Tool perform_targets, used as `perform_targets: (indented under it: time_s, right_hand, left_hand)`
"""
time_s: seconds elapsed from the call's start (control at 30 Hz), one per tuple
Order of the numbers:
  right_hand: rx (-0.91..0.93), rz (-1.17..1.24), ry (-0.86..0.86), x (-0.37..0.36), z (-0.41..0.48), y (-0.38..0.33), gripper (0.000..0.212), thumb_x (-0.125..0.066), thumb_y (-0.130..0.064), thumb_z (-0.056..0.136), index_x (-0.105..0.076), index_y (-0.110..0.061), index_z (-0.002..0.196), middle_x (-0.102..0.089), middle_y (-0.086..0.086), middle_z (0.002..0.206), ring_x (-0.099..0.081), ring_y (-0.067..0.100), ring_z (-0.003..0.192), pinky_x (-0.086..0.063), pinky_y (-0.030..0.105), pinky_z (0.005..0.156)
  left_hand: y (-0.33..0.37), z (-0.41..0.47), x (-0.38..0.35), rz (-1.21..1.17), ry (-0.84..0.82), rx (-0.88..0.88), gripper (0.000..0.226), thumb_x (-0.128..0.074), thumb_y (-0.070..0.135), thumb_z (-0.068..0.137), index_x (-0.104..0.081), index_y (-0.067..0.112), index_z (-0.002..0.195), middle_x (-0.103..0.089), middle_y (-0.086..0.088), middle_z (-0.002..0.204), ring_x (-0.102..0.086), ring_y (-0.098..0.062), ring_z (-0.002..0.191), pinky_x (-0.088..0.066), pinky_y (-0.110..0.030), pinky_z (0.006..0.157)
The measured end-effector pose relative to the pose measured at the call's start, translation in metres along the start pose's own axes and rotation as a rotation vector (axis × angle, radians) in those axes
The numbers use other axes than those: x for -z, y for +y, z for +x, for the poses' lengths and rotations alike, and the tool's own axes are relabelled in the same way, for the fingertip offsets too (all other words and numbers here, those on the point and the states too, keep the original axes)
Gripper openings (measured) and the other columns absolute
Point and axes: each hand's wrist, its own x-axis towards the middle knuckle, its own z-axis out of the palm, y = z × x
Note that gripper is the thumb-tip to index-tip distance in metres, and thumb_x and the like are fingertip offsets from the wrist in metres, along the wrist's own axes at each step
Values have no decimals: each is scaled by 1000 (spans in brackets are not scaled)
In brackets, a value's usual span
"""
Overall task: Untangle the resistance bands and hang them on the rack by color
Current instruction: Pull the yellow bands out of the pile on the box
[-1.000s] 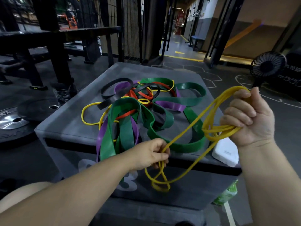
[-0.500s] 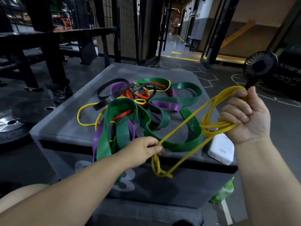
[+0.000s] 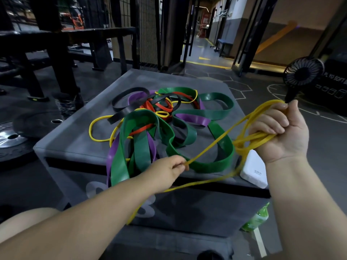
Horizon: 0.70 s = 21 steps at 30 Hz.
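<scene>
thin yellow rubber band (image 3: pixel 212 145) runs diag from L hand (image 3: pixel 165 171), pinching it by grey padded box (image 3: pixel 75 147) near edge, up-right to R hand (image 3: pixel 279 132) fisted round its loops

1. A grey padded box (image 3: pixel 71 136) stood on the dark gym floor (image 3: pixel 319 151).
2. A tangled heap of green, purple, black, red and yellow bands (image 3: pixel 139 147) lay on its top, some hanging over the front edge.
3. A white block (image 3: pixel 254 171) sat at its front right corner.

Lower loop of yellow band (image 3: pixel 210 146) blurred
</scene>
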Motion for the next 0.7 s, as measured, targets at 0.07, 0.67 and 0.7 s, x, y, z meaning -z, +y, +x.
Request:
perform_targets:
  time_s: [0.07,0.67,0.7]
  right_hand:
    - [106,-102,141,-8,1,6,33,-53,-44,95,-54,-19,74,-40,-8,47,-38,4,39,-32,16,42]
    - [-243,-1268,180,-22,-15,104,33,-49,-40,95,-45,-11,79,-47,-1,49,-46,10,38,-37,20,37]
    - [-293,-1273,161,-23,-16,106,34,-47,-42,95,-47,-11,81,-49,0,49,-47,10,37,-36,20,36]
  left_hand:
    - [4,-3,-3,93,-12,-52,19,-47,30,100,-62,27,110,-54,7,70,-54,-10,71,-41,-27,66]
    - [31,-15,16,-141,123,-474,7,-61,38,85,-61,32,90,-67,11,75,-61,-4,70,-49,-24,70]
    - [31,-16,19,-166,170,-468,9,-64,38,85,-57,31,87,-68,6,70,-60,-5,62,-48,-24,63]
